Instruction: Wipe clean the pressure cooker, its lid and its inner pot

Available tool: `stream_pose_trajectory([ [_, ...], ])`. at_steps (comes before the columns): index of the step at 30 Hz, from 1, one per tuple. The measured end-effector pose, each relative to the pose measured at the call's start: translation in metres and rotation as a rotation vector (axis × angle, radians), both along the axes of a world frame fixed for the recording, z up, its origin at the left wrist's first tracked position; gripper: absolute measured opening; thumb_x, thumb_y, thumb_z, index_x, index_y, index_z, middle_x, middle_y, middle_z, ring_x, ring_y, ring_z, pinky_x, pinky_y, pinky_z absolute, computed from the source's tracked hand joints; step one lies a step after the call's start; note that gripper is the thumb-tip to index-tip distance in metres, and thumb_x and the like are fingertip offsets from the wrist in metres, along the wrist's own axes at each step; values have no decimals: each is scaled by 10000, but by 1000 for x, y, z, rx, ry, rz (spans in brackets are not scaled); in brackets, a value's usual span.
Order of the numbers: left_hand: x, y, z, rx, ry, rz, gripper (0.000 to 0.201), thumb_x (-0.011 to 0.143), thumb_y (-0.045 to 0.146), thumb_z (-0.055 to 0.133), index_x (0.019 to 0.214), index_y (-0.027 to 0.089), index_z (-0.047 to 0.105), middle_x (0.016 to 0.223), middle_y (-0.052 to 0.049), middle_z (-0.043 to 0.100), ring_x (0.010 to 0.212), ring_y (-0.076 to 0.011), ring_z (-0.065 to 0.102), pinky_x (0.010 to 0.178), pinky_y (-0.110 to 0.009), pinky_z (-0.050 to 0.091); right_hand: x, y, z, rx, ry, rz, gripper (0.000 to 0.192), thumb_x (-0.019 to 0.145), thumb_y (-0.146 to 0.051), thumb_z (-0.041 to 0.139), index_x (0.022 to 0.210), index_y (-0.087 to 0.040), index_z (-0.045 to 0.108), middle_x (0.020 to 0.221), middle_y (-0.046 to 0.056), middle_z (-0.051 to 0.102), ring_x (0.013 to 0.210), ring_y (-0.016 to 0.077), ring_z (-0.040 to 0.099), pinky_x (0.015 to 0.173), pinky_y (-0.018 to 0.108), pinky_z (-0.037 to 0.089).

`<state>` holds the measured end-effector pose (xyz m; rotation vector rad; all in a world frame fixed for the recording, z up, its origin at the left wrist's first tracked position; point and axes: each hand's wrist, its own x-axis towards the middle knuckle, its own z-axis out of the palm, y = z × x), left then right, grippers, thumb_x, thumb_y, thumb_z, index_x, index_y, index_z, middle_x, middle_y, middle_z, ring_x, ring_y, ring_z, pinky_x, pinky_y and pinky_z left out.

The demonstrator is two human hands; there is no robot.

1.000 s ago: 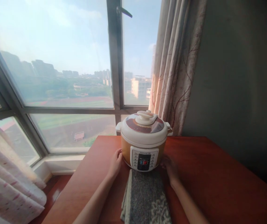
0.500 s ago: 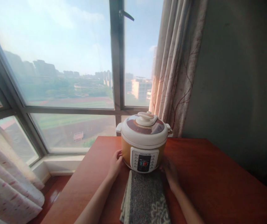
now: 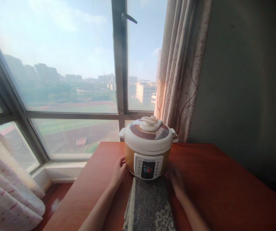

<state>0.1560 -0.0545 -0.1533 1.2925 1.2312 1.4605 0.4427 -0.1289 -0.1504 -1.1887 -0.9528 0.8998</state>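
On the red-brown table by the window, my left hand and right hand are apart, with the cooker between them; whether they grip it, I cannot tell. The folded cloth lies nearer me. Behind is the far edge; tabletop extends widely rightward.

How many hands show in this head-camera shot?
2: the left hand at the left side of the cooker, the right hand at its right, in shadow. No others show; some fingers are partly hidden.
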Motion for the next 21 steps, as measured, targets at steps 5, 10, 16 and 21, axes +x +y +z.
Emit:
stream_pose_trajectory([
  [5, -1, -1, -3, 0, 0, -7, 411, 682, 331, 599, 1047, 142, 619, 1064, -127, 724, 1005, -281, 685, 922, -444, 528, 1, 1, -2, -2, 23, -13, 437, 748, -471, 636, 1096, -210, 673, 650, 9, 643, 612, 207, 585, 578, 322, 454],
  [10, -2, -3, -3, 5, 9, -11, 407, 696, 334, 598, 1057, 149, 616, 1093, -129, 716, 1031, -284, 675, 938, -452, 520, 1, 2, -4, 14, -12, -9, 393, 752, -461, 620, 1036, -196, 682, 618, 3, 632, 583, 195, 567, 565, 314, 435],
  [16, -5, -4, -4, -3, 21, -31, 414, 708, 315, 588, 1085, 145, 611, 1117, -132, 714, 1058, -282, 673, 945, -439, 520, 1, 3, -7, 20, -4, -9, 445, 753, -439, 607, 1117, -187, 646, 625, -4, 634, 577, 194, 565, 563, 319, 438],
  [21, -6, -6, -2, -5, 32, -33, 405, 713, 306, 597, 1085, 146, 620, 1145, -135, 709, 1056, -282, 676, 942, -437, 521, 1, 3, -8, -18, 1, -28, 456, 742, -440, 617, 1127, -198, 645, 614, -3, 635, 575, 202, 568, 570, 326, 441],
])
